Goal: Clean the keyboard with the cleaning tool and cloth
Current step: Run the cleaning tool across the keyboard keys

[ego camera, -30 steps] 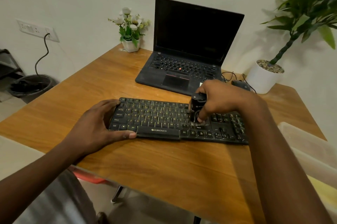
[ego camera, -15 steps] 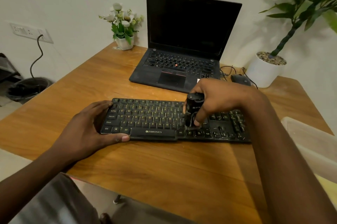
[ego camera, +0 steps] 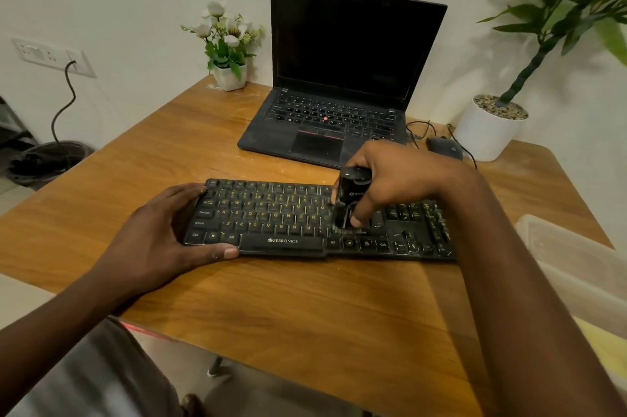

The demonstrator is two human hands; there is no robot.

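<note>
A black keyboard with yellow letters lies across the wooden table in front of me. My left hand grips its left end, fingers over the far corner and thumb along the front edge. My right hand holds a small black cleaning tool upright, its brush end down on the keys right of the letter block. No cloth is in view.
An open black laptop stands behind the keyboard. A white flower pot sits at the back left, a mouse and a large potted plant at the back right. A translucent plastic box is at my right.
My right hand has drawn the tool slightly left along the keys. My left hand keeps its hold on the keyboard's left end. The view has shifted a little.
</note>
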